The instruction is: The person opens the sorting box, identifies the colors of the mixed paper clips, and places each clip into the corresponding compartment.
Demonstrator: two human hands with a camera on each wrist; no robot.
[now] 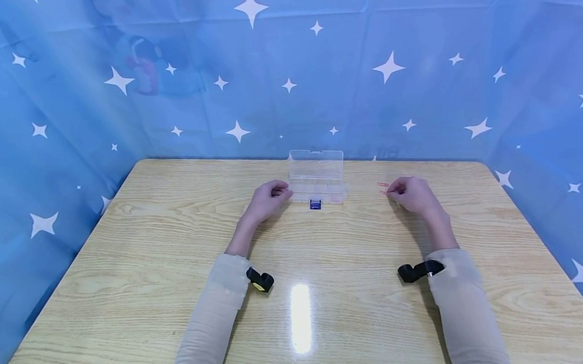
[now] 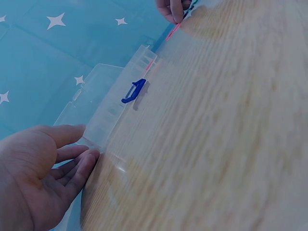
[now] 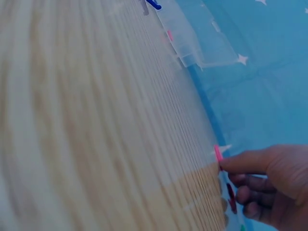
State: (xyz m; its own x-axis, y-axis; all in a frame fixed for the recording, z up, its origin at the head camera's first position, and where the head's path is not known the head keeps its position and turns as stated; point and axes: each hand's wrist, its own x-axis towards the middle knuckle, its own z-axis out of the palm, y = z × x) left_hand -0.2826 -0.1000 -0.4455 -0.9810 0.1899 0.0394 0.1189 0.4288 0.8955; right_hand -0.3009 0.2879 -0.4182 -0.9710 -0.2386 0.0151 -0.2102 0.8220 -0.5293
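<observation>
A clear plastic compartment box [image 1: 316, 190] lies at the far middle of the table, its lid [image 1: 316, 164] raised at the back. On its front hangs a blue latch [image 1: 315, 204], plainer in the left wrist view. Something pink [image 1: 336, 198] shows inside the right front part. My left hand [image 1: 269, 199] is at the box's left end, fingers loosely bent, seemingly touching it. Right of the box, my right hand [image 1: 411, 194] pinches a pink paper clip [image 3: 218, 153] between thumb and finger. Another red paper clip [image 1: 382, 183] lies just beyond it.
A wooden table [image 1: 178, 225] extends toward me, with a bright reflection in front. Behind it hangs a blue curtain [image 1: 327, 95] with white stars. Dark red [image 3: 231, 197] and green bits show under my right fingers; their kind is unclear.
</observation>
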